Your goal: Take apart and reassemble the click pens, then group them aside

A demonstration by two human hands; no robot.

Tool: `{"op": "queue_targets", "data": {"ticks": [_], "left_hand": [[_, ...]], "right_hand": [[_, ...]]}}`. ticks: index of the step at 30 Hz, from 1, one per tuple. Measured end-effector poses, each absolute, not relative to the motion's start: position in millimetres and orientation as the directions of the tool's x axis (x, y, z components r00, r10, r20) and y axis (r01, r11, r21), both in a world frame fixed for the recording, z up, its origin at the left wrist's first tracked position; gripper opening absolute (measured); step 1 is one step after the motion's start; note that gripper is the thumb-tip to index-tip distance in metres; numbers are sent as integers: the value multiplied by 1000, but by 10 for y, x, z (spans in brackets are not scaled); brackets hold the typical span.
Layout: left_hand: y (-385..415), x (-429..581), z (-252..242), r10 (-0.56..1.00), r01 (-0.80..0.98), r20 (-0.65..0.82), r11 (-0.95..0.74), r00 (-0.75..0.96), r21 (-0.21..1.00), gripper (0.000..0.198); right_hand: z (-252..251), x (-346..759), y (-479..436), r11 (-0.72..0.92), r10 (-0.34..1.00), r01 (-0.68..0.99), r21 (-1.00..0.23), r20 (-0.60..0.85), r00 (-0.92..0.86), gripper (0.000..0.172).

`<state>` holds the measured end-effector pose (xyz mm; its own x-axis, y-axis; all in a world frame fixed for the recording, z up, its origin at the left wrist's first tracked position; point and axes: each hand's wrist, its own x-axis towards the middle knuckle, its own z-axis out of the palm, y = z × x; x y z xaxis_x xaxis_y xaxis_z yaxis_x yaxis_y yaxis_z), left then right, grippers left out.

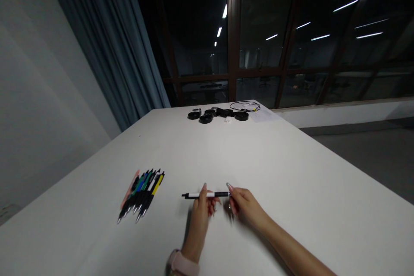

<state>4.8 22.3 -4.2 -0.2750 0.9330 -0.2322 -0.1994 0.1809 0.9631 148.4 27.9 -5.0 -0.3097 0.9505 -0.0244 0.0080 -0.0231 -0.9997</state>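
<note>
A black and white pen [198,195] lies level just above the white table [291,172], tip to the left. My left hand [201,209] pinches its middle. My right hand [243,206] grips its right end with the fingertips. To the left, a row of several pens [144,192] with pink, blue, green and yellow barrels lies side by side on the table, tips toward the near left.
At the table's far end sit black round discs [206,118], small dark parts and a looped cable [245,105] beside a sheet of paper. A blue curtain [123,51] hangs at the left. Dark windows stand behind. Floor lies beyond the right table edge.
</note>
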Motion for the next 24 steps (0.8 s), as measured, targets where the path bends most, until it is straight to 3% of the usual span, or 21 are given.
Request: {"op": "queue_targets", "data": {"ticks": [6,11,18,24], "left_hand": [[205,42,-91,938,-220,-221,164,-268,962,62],[193,38,-73,946,-182,-191,146,-260,972,62],[221,39,-56,928,-222,-221,157,-300,962,62],[185,44,-32,924,-172,-194,143,-330,975,63]], "right_hand": [[0,1490,290,81,983,27,-996,75,-165,55],[-8,1487,291,65,980,77,-995,49,-193,59],[21,1529,222,32,960,-34,-999,40,-277,57],[3,1535,264,43,947,59,-997,22,-321,64]]}}
